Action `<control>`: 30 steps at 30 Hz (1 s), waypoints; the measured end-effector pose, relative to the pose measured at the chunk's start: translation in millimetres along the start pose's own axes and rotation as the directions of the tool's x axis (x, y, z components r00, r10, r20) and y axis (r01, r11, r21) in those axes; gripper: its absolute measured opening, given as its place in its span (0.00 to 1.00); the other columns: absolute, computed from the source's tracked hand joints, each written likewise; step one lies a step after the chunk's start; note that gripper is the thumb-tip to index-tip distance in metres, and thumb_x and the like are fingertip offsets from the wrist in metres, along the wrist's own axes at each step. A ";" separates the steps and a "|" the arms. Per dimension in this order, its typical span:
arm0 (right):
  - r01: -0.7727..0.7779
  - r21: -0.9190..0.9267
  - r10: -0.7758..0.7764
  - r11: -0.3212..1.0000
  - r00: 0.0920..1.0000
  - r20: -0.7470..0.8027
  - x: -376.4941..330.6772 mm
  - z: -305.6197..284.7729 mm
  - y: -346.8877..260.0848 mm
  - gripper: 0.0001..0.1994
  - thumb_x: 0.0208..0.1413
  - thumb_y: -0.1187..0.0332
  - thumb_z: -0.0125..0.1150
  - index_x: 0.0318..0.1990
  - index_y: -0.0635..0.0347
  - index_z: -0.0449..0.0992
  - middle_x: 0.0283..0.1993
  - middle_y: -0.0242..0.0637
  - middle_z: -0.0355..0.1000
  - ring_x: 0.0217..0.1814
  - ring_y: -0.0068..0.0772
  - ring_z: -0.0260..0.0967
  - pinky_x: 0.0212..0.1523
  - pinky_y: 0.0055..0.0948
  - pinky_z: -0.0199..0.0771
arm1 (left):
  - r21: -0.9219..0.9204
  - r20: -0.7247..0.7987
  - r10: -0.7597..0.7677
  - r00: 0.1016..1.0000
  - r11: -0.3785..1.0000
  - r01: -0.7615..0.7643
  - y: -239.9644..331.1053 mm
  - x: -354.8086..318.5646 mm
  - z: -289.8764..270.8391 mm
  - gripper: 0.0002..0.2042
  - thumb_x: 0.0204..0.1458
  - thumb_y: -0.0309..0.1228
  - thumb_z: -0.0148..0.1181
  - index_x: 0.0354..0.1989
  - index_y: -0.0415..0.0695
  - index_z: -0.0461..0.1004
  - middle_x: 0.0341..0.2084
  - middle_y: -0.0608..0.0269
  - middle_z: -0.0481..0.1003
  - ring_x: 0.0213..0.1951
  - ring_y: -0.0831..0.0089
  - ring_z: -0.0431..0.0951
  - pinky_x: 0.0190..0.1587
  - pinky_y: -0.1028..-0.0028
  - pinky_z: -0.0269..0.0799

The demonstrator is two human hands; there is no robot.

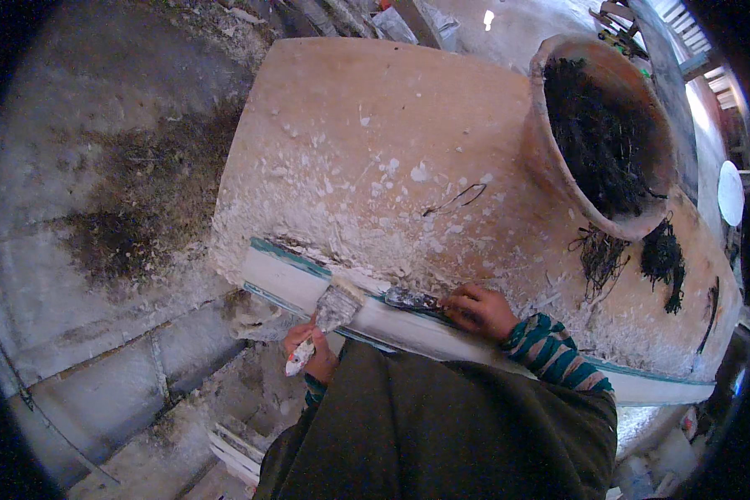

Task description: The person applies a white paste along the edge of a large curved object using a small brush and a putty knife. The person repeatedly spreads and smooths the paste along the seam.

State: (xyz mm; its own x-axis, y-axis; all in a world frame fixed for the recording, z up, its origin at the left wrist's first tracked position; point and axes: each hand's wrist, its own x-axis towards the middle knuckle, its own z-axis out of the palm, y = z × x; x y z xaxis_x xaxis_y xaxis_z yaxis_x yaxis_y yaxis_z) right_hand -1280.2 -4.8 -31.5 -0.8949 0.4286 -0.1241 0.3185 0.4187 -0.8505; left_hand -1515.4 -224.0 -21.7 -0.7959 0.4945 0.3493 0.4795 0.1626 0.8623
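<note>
My left hand (310, 352) is closed round the pale, smeared handle of a wide flat brush (339, 305). The brush head, caked with white, lies across a long white plaster moulding (287, 279) with teal edges. My right hand (481, 312) grips a putty knife (410, 298), its dark blade spotted with white. That blade rests at the moulding's far edge, just right of the brush. The moulding runs along the near edge of a brown worktop (375, 108), which is spattered with white lumps. Part of the putty knife's handle is hidden under my fingers.
A clay-coloured bowl (537, 108) full of dark fibres (596, 137) stands at the far right. Dark fibre bundles (662, 254) hang and lie below it. A thin loop of strand (457, 200) lies mid-worktop. Dark stains mark the floor (142, 192) at left.
</note>
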 end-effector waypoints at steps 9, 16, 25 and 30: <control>0.019 0.257 -0.019 0.966 1.000 -0.002 32.2 -37.0 -5.1 0.10 0.50 0.69 0.59 0.41 0.57 0.76 0.35 0.42 0.72 0.38 0.37 0.69 0.40 0.32 0.67 | -0.069 -0.032 -0.082 0.996 0.994 0.079 4.0 1.4 -8.8 0.12 0.51 0.29 0.57 0.34 0.40 0.58 0.33 0.56 0.65 0.36 0.70 0.66 0.49 0.60 0.66; -0.108 0.326 0.030 0.939 0.971 0.236 42.1 -39.8 3.4 0.11 0.54 0.65 0.56 0.41 0.60 0.76 0.40 0.41 0.74 0.44 0.37 0.70 0.48 0.32 0.67 | -0.035 -0.023 -0.056 0.998 0.998 0.056 6.6 1.0 -7.1 0.11 0.52 0.31 0.56 0.34 0.41 0.59 0.33 0.57 0.65 0.35 0.70 0.66 0.45 0.65 0.65; -0.195 0.491 0.041 0.849 0.951 0.307 45.6 -26.7 20.1 0.11 0.54 0.65 0.57 0.41 0.62 0.76 0.37 0.35 0.74 0.40 0.27 0.69 0.43 0.28 0.68 | 0.004 -0.025 -0.145 0.989 0.989 0.145 2.0 -4.8 -12.8 0.13 0.52 0.33 0.56 0.34 0.40 0.60 0.33 0.57 0.66 0.36 0.70 0.66 0.42 0.68 0.64; -0.256 0.560 0.107 0.788 0.953 0.285 36.0 -12.5 24.5 0.12 0.54 0.65 0.57 0.41 0.63 0.76 0.39 0.36 0.74 0.43 0.28 0.69 0.45 0.28 0.67 | -0.013 -0.046 -0.148 0.988 0.989 0.147 2.3 -4.6 -12.4 0.12 0.52 0.33 0.56 0.34 0.40 0.60 0.34 0.57 0.66 0.36 0.70 0.66 0.42 0.69 0.64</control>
State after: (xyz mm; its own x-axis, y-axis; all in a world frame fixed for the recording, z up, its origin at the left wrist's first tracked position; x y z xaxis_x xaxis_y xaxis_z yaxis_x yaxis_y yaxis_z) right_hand -1300.7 30.9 -50.4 -0.9073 0.2252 -0.3552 0.3054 -0.2282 -0.9245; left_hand -1515.2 -236.5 -16.8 -0.8741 0.4252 0.2348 0.3525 0.2228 0.9089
